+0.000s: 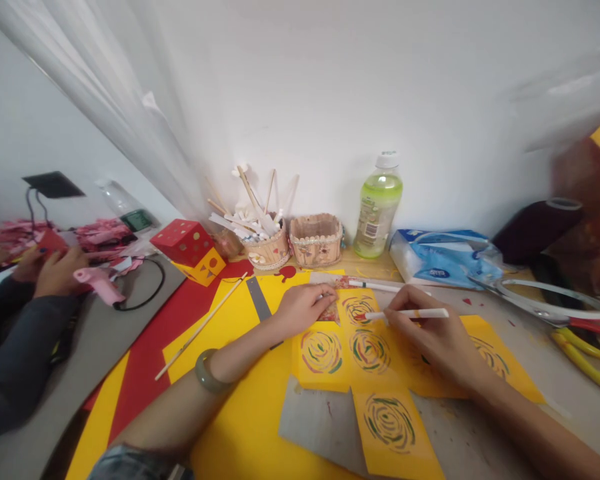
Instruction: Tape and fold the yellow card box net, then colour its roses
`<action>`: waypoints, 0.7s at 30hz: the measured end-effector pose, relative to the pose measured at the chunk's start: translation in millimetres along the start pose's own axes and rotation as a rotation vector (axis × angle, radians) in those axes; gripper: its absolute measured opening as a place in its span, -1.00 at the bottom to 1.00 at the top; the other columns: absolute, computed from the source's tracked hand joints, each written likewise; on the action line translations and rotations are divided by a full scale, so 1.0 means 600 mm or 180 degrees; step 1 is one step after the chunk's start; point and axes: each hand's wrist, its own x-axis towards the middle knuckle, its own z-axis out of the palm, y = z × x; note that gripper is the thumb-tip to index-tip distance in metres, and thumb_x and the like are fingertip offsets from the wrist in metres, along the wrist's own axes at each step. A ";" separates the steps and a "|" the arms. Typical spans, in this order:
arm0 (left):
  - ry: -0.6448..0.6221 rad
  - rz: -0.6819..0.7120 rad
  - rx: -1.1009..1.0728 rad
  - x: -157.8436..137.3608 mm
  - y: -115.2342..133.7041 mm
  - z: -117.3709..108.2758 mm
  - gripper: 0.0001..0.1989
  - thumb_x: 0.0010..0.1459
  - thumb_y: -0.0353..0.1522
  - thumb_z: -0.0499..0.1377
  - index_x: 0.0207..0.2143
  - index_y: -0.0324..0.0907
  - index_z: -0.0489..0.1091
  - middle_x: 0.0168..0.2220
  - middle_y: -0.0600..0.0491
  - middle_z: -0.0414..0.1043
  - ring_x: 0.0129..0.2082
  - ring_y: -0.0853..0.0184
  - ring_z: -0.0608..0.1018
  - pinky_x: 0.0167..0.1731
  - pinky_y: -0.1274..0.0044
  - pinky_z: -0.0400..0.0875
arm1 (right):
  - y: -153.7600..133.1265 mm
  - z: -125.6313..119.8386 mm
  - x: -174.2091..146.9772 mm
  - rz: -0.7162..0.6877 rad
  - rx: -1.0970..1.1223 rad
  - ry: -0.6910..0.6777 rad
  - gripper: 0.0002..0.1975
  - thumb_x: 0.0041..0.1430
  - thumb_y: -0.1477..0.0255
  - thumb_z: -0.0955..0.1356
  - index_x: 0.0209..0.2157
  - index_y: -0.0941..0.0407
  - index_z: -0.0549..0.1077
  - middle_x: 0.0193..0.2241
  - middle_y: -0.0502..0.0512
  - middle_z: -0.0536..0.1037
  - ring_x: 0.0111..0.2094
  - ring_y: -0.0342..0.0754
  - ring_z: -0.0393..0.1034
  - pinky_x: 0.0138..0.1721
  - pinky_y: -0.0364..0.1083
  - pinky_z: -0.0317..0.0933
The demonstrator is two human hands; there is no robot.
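My right hand [430, 337] pinches a slim white marker pen [415, 313], its tip on the top square of a yellow cross-shaped paper cutout [347, 381]. Swirls of broken red, green and dark strokes cover several of its squares. My left hand [305, 308] rests with fingers laid out at the upper left edge of the cutout, over a small patterned piece [333, 310]. A green bangle [210, 371] circles my left wrist. Another white pen [375, 286] lies just behind the cutout.
Along the wall stand a basket of sticks [265, 250], a small basket [316, 240], a green bottle [379, 207] and a tissue pack [445, 260]. Scissors [555, 297] lie right. Left are red and yellow boxes [183, 245], a pink glue gun [100, 285] and another person's hands [55, 270].
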 end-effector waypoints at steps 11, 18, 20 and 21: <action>-0.0026 -0.0036 0.0009 0.000 0.002 -0.001 -0.78 0.20 -0.30 -0.01 -0.25 -0.07 0.42 -0.21 0.17 0.50 -0.25 0.34 0.51 -0.29 0.58 0.32 | -0.004 -0.001 0.004 -0.0075 -0.0028 -0.0033 -0.86 0.03 0.44 0.23 -0.58 0.08 0.25 -0.64 -0.06 0.31 -0.64 -0.19 0.13 -0.66 -0.19 0.03; -0.0053 -0.0072 0.0033 0.001 0.003 -0.001 -0.78 0.20 -0.30 -0.01 -0.24 -0.07 0.42 -0.22 0.16 0.50 -0.24 0.34 0.51 -0.26 0.57 0.32 | -0.005 -0.002 0.004 -0.0136 -0.0034 -0.0034 -0.85 0.03 0.43 0.23 -0.59 0.08 0.23 -0.64 -0.06 0.31 -0.62 -0.17 0.15 -0.63 -0.17 0.04; -0.0061 -0.0079 0.0035 0.001 0.002 -0.001 -0.78 0.20 -0.30 -0.01 -0.24 -0.07 0.42 -0.22 0.16 0.50 -0.24 0.34 0.51 -0.25 0.58 0.32 | -0.005 -0.003 0.005 -0.0163 -0.0031 -0.0014 -0.85 0.02 0.44 0.24 -0.60 0.08 0.23 -0.65 -0.06 0.30 -0.62 -0.17 0.15 -0.62 -0.17 0.04; -0.0063 -0.0079 0.0034 0.000 0.001 -0.001 -0.78 0.20 -0.29 -0.01 -0.24 -0.07 0.42 -0.21 0.16 0.50 -0.24 0.34 0.50 -0.25 0.58 0.32 | -0.005 -0.003 0.005 -0.0191 -0.0047 -0.0002 -0.85 0.02 0.45 0.24 -0.60 0.08 0.23 -0.65 -0.06 0.30 -0.62 -0.16 0.15 -0.62 -0.17 0.04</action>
